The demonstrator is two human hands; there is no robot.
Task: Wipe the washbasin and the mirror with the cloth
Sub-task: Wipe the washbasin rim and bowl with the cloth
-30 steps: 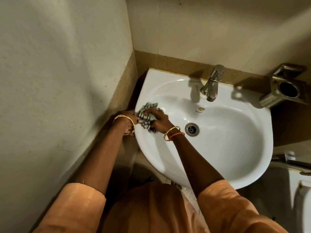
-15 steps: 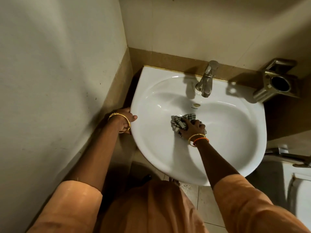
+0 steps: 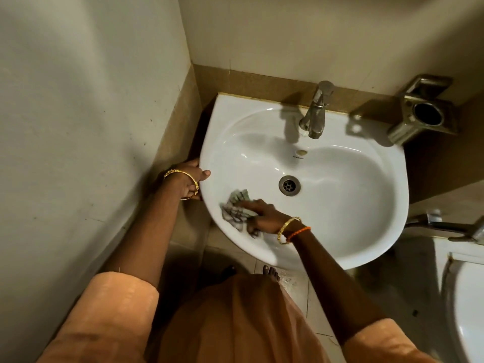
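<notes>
Your right hand [image 3: 262, 214] presses the checked cloth [image 3: 237, 209] flat against the washbasin [image 3: 366, 205] wall, just near-left of the drain [image 3: 289, 185]; unwiped bowl stretches past the drain, rightward. Your left hand [image 3: 190, 179] clasps the rim left of the drain. The small print below the tap [image 3: 315, 111] is unreadable; no mirror shows.

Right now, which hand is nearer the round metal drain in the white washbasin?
Right. The right hand presses the checked cloth just below-left of the drain; the left hand grips the washbasin's left rim.
</notes>
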